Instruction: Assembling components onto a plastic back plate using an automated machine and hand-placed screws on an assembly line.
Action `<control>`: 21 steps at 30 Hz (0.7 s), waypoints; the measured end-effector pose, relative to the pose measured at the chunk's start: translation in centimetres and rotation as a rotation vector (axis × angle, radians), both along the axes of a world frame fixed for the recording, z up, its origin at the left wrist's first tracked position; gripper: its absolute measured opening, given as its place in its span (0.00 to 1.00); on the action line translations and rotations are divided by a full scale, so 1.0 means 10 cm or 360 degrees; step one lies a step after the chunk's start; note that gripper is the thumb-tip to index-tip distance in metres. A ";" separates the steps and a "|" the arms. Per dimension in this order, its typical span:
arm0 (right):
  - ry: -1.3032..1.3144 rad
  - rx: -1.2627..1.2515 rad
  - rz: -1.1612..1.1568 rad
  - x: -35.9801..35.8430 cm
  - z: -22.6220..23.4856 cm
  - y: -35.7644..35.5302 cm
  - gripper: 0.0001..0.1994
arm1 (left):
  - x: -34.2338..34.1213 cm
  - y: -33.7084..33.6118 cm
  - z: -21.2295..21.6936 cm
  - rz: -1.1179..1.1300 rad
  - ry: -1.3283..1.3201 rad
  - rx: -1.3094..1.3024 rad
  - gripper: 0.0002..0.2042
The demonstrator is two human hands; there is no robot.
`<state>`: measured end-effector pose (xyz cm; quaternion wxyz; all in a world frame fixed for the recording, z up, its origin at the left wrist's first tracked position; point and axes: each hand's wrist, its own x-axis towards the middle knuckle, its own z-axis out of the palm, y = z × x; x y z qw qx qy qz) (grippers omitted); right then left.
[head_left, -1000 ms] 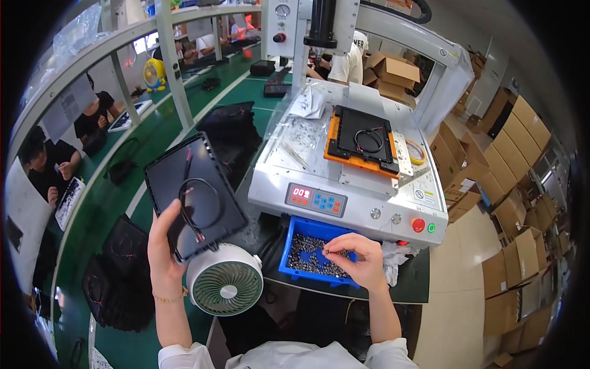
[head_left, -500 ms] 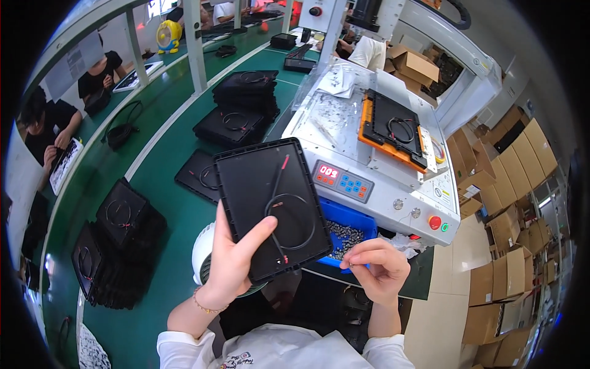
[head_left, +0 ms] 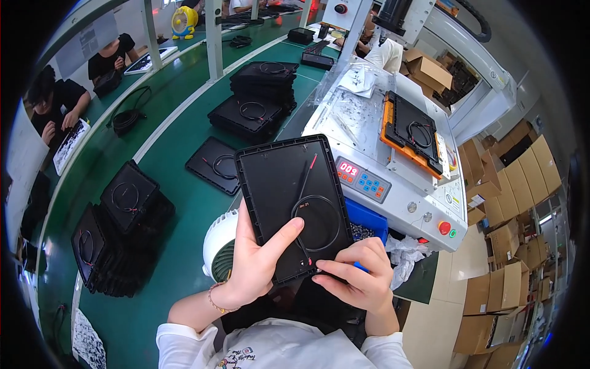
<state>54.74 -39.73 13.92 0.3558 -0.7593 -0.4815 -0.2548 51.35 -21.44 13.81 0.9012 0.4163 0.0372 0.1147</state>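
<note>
My left hand (head_left: 261, 264) grips a black rectangular plastic cover (head_left: 270, 190) by its lower left side, thumb across its inner face. A thin black cable (head_left: 338, 230) lies coiled on the cover, its loop beside my thumb, with red tips at its ends. At the cover's lower right corner, my right hand (head_left: 359, 277) is closed in a pinch close to one red cable tip. Whatever its fingertips hold is too small to make out. Behind that hand, a blue bin (head_left: 367, 216) of small metal parts is partly hidden.
Stacks of similar covers (head_left: 126, 197) stand on the green table (head_left: 178, 246). A white machine (head_left: 412, 203) at right carries another cover (head_left: 415, 126) in an orange fixture. A white fan (head_left: 222, 243) sits beside my left wrist. Cardboard boxes line the far right; co-workers sit at far left.
My right hand has moved left from beside the blue bin to the cover's lower right corner. The view has shifted slightly, and the left hand still holds the cover.
</note>
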 end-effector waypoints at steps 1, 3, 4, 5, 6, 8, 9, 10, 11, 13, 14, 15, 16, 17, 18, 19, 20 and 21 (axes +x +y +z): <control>-0.0061 -0.0021 -0.0041 0.00 0.01 -0.01 0.15 | 0.00 0.00 0.00 -0.0008 -0.0015 -0.0002 0.26; -0.0075 -0.0004 -0.0070 -0.03 0.01 0.00 0.16 | 0.01 0.00 -0.01 -0.0005 -0.0005 -0.0005 0.26; -0.0093 0.0013 -0.0108 -0.05 0.01 0.00 0.16 | 0.01 0.00 -0.01 -0.0013 0.0000 -0.0007 0.26; -0.0094 0.0009 -0.0110 -0.06 0.00 0.00 0.16 | 0.01 -0.01 -0.01 -0.0015 0.0000 -0.0011 0.26; -0.0161 0.0004 -0.0067 -0.06 -0.03 0.00 0.17 | 0.00 -0.01 0.00 -0.0026 0.0019 -0.0031 0.26; -0.0313 -0.0019 -0.0020 -0.04 -0.09 -0.01 0.17 | -0.01 -0.01 -0.01 -0.0035 0.0039 -0.0050 0.26; -0.0312 -0.0020 -0.0019 -0.03 -0.10 -0.02 0.17 | -0.01 -0.02 -0.02 -0.0030 0.0049 -0.0023 0.26; -0.0358 -0.0067 0.0001 -0.02 -0.11 -0.03 0.17 | -0.01 -0.02 -0.02 -0.0024 0.0057 0.0005 0.26; -0.0404 -0.0113 0.0021 -0.01 -0.12 -0.03 0.17 | -0.01 -0.02 -0.02 -0.0023 0.0056 0.0005 0.26; -0.0414 -0.0085 0.0020 0.00 -0.14 -0.03 0.16 | 0.00 -0.02 -0.02 -0.0024 0.0073 -0.0057 0.25; -0.0423 -0.0058 0.0018 0.00 -0.15 -0.04 0.15 | 0.00 -0.02 -0.01 -0.0028 0.0068 -0.0059 0.25; -0.0429 -0.0061 0.0015 0.00 -0.18 -0.04 0.15 | 0.01 -0.01 0.01 -0.0061 0.0109 -0.0123 0.24; -0.0389 0.0035 0.0007 0.01 -0.22 -0.03 0.15 | 0.02 -0.01 0.01 -0.0089 0.0150 -0.0185 0.24; -0.0350 0.0131 -0.0001 0.02 -0.24 -0.03 0.15 | 0.03 -0.01 0.01 -0.0088 0.0141 -0.0187 0.24; -0.0360 0.0129 0.0001 0.03 -0.23 -0.03 0.15 | 0.03 -0.01 0.01 -0.0072 0.0129 -0.0184 0.24; -0.0398 0.0079 -0.0003 0.03 -0.21 -0.04 0.15 | 0.02 -0.02 0.01 -0.0061 0.0117 -0.0183 0.24; -0.0437 0.0028 -0.0009 0.04 -0.19 -0.06 0.14 | 0.02 -0.03 0.00 -0.0066 0.0102 -0.0186 0.24; -0.0516 -0.0043 -0.0009 0.06 -0.19 -0.09 0.17 | 0.03 -0.05 0.00 -0.0065 0.0099 -0.0187 0.24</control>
